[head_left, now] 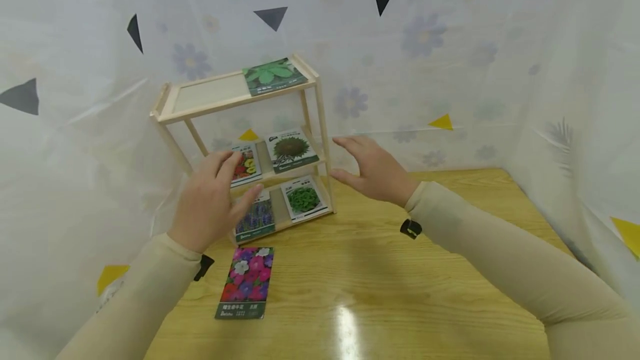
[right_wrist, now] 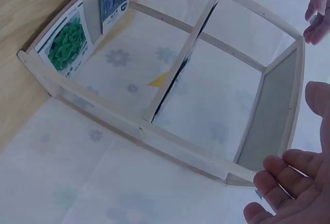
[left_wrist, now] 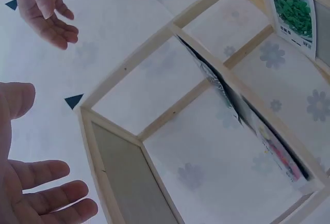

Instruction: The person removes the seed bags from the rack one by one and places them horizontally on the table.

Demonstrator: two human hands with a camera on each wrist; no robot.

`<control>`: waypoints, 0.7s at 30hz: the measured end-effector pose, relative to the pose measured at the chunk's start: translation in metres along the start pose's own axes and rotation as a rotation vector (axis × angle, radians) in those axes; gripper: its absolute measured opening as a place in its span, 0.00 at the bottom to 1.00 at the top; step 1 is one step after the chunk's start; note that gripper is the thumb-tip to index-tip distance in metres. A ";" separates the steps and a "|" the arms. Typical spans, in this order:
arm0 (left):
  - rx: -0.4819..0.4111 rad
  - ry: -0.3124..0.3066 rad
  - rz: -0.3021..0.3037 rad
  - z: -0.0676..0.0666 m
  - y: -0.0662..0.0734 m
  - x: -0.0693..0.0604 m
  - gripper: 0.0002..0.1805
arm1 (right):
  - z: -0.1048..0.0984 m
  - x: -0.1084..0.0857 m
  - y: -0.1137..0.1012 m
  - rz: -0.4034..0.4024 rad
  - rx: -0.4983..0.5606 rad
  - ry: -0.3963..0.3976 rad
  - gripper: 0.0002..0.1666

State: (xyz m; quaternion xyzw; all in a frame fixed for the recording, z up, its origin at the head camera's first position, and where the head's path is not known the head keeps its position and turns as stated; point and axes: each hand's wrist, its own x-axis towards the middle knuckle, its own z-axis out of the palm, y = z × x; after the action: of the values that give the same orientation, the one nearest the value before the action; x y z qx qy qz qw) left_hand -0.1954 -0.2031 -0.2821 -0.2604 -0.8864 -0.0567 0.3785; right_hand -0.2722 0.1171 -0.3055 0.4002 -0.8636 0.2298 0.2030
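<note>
A three-tier wooden shelf [head_left: 225, 105] holds a green-leaf packet [head_left: 272, 75] on its top right. Its middle tier bears a red-and-yellow flower packet [head_left: 250, 164] and a round green-brown plant packet [head_left: 291, 150]. Down on the bottom tier are a purple-flower packet [head_left: 257, 218] and a leafy green packet [head_left: 304, 199]. My left hand [head_left: 206, 204], fingers spread, is in front of the shelf's left side, partly covering packets; it holds nothing. Just right of the shelf, my right hand [head_left: 377, 172] is empty, its fingers extended. Both wrist views show relaxed, empty fingers.
A pink-and-purple flower packet [head_left: 246, 282] lies on the wooden table [head_left: 400, 276], in front of the shelf near the left forearm. Behind stands a pale floral curtain [head_left: 475, 88] with black, grey and yellow triangles.
</note>
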 end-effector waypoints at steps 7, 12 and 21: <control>0.023 -0.062 0.010 -0.008 -0.012 0.041 0.39 | -0.025 0.024 -0.003 -0.054 -0.071 0.018 0.40; 0.073 -0.131 -0.022 -0.010 -0.019 0.070 0.40 | -0.036 0.051 -0.007 -0.097 -0.149 0.049 0.39; 0.112 -0.279 -0.030 -0.001 -0.024 0.107 0.41 | -0.041 0.094 -0.009 -0.121 -0.284 0.058 0.38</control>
State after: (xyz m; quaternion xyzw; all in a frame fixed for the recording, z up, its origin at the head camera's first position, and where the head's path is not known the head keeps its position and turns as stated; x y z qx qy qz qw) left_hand -0.2687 -0.1795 -0.2038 -0.2311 -0.9360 0.0240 0.2646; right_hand -0.3146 0.0789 -0.2201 0.4121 -0.8555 0.1041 0.2959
